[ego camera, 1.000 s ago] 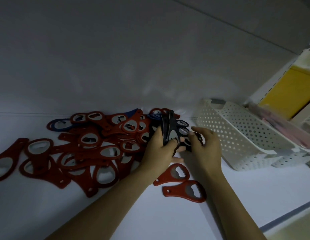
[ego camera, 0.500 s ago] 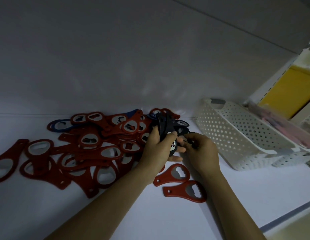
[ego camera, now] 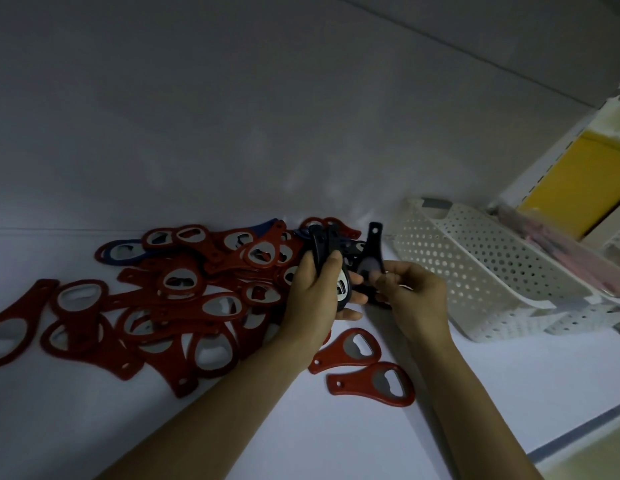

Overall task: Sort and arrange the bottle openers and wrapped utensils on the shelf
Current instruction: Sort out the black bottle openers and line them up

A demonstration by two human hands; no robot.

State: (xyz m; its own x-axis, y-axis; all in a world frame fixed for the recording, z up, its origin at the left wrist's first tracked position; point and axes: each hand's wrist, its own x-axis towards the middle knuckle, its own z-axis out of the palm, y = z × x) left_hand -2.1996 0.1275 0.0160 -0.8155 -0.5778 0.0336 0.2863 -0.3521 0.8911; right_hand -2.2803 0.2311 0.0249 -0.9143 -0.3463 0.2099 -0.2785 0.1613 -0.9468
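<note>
A heap of several red bottle openers [ego camera: 184,299] lies on the white shelf [ego camera: 336,438], with a blue opener [ego camera: 119,252] at its back left. Two more red openers [ego camera: 350,351] lie apart near the front, one being the nearer red opener [ego camera: 374,384]. My left hand [ego camera: 319,296] grips a small upright stack of black openers [ego camera: 324,245]. My right hand [ego camera: 410,296] pinches a single black opener [ego camera: 370,258] by its round head, handle pointing up, just right of the stack. Pink wrapped utensils [ego camera: 571,251] lie in a basket at the right.
A white perforated basket [ego camera: 474,271] stands tilted right of my hands, with a second one [ego camera: 595,317] behind it. A yellow panel [ego camera: 578,181] shows at the far right. The shelf's front edge [ego camera: 578,431] runs at lower right. A white back wall rises behind.
My right hand has lifted one black opener out of the pile and now holds it upright beside the stack. My left hand has kept its stack, shifted slightly.
</note>
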